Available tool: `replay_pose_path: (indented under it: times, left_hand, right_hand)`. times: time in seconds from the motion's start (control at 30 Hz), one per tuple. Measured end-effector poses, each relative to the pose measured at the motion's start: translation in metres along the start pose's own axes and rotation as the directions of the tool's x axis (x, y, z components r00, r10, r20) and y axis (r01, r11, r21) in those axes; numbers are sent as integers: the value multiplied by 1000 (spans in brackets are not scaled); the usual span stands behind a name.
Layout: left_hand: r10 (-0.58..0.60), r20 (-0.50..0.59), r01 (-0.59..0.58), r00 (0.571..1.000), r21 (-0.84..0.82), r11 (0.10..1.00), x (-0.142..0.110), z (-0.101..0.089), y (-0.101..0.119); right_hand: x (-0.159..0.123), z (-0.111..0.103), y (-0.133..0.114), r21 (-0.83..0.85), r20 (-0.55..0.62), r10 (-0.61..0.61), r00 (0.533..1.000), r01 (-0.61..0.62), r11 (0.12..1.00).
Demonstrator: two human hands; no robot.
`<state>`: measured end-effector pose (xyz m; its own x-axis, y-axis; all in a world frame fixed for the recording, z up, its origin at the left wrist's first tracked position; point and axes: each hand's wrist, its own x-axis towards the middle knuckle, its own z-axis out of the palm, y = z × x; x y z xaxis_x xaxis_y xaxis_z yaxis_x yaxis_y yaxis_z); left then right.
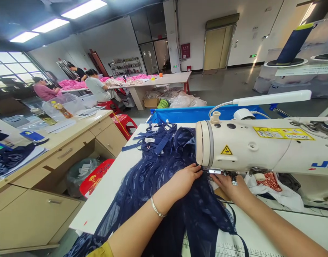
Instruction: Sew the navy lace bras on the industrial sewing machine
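A white sewing machine (233, 142) reaches in from the right, its head over a pile of navy mesh garments (153, 171) with straps. My left hand (185, 180), a bangle at its wrist, has its fingers closed together on the edge of a navy garment (200, 207) just left of the needle area. On the other side, my right hand (230, 185) is under the machine head, with fingertips at the same garment by the metal presser part (216, 171). The machine parts partly hide these fingers. The needle itself cannot be made out.
Printed rulers (228, 248) mark the white sewing table (105, 203). A blue cloth bin (177, 115) stands behind it. To the left are a wooden desk (72, 142) with bottles and a red stool (95, 178). Several people sit or stand at far tables with pink fabric (72, 84).
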<state>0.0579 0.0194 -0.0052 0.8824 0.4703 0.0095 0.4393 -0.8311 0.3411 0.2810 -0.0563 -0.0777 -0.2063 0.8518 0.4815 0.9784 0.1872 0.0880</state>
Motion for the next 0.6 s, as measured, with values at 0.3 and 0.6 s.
replay_pose_path:
  times: [0.3,0.6]
  left_hand:
    - [-11,-21,11,1000,27,1000,1,-3,5]
    - [-19,-4,19,1000,11,1000,3,-7,5]
  right_hand:
    - [5,-11,1,-66,-67,-99,993,95,993]
    - [-5,-5,-1,17,213,63,975,-68,998]
